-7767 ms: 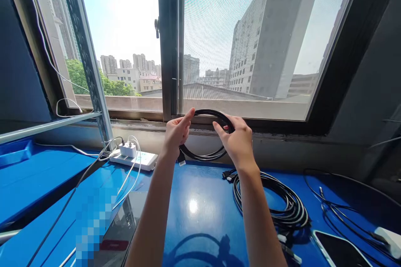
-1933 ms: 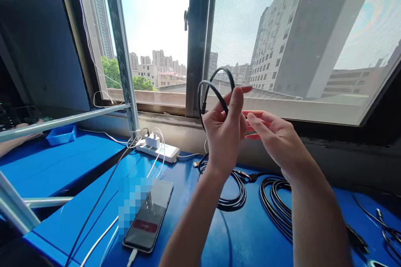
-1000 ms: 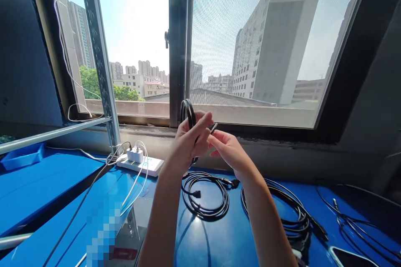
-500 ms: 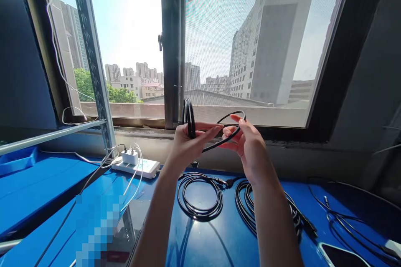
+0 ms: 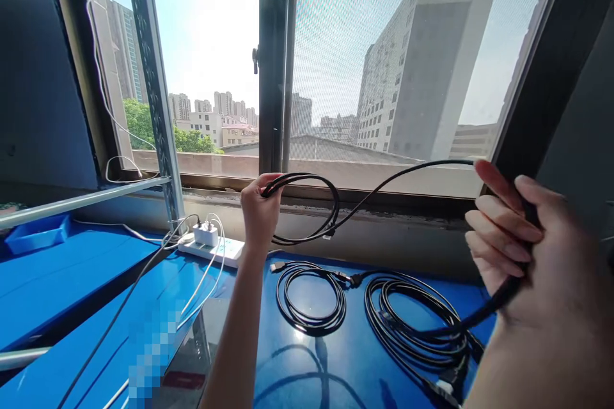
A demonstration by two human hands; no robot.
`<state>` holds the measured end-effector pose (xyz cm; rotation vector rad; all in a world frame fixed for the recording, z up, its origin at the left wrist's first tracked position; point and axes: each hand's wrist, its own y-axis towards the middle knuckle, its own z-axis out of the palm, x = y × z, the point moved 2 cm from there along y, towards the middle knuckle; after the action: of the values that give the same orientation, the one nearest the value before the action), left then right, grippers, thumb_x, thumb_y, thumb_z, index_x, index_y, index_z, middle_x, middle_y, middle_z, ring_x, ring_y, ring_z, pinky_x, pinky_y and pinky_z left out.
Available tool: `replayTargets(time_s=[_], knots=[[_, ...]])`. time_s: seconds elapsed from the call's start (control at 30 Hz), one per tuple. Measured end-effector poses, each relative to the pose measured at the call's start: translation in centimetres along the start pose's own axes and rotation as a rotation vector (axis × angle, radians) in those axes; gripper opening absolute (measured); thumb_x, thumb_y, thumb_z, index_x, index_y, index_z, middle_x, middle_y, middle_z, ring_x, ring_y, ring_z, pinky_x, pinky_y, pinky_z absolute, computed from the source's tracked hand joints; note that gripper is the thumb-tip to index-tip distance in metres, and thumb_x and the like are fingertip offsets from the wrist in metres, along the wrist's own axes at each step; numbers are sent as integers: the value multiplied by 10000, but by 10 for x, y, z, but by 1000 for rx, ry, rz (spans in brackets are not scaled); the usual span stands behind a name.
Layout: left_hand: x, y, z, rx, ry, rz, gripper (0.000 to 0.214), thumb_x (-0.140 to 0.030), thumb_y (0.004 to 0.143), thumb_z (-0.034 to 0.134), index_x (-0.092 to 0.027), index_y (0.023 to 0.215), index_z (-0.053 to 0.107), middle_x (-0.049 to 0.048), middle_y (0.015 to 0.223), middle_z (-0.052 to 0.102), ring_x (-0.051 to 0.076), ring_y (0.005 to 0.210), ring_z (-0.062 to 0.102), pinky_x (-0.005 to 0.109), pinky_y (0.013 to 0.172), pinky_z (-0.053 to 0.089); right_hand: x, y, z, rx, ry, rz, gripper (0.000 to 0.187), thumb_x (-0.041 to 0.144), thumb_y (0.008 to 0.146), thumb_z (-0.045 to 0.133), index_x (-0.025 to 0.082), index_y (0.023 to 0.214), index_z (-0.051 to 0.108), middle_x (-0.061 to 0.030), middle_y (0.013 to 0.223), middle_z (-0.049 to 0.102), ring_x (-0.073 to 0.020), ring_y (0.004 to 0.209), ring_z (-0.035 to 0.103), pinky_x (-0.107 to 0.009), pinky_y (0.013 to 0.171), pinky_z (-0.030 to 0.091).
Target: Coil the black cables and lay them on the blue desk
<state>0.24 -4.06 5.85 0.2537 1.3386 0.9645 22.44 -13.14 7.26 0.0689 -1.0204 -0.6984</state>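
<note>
Black cable (image 5: 336, 201) is up in the air over the blue tabletop (image 5: 355, 351). Left hand (image 5: 259, 214) pinches its gathered turns, likely so they don't spring apart; right hand (image 5: 551, 255) is fisted round it farther along, presumably to take up slack. Smaller coil (image 5: 316, 331) and larger coil (image 5: 403, 335) lie flat below.

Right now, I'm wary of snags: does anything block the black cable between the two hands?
Nothing visible: the black cable spans open air from the left hand to the right hand; the coiled cables lie below, on the table.
</note>
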Motion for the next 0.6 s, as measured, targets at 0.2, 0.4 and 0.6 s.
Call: replayTargets(time_s=[0.2, 0.4, 0.6], knots=[[7, 0, -8, 211, -102, -399, 135, -176, 683, 670, -110, 796, 699, -114, 358, 341, 16, 299, 202, 181, 341, 130, 14, -7, -6, -131, -78, -96, 183, 250, 572, 680, 249, 752, 713, 74, 441, 203, -28, 353, 141, -248, 326, 35], [2, -4, -3, 482, -249, -565, 175, -266, 690, 729, -111, 763, 693, -107, 369, 306, 29, 326, 293, 192, 361, 182, 12, -9, 5, -280, 17, -266, 165, 246, 533, 599, 278, 692, 636, 93, 388, 233, -58, 339, 139, -288, 346, 33], [-3, -5, 3, 314, -405, -619, 352, -368, 851, 604, -181, 587, 465, -85, 411, 363, 44, 349, 354, 185, 393, 286, 8, -8, 0, -268, -44, -394, 229, 302, 526, 615, 283, 754, 618, 105, 397, 244, -56, 320, 183, -280, 325, 69]])
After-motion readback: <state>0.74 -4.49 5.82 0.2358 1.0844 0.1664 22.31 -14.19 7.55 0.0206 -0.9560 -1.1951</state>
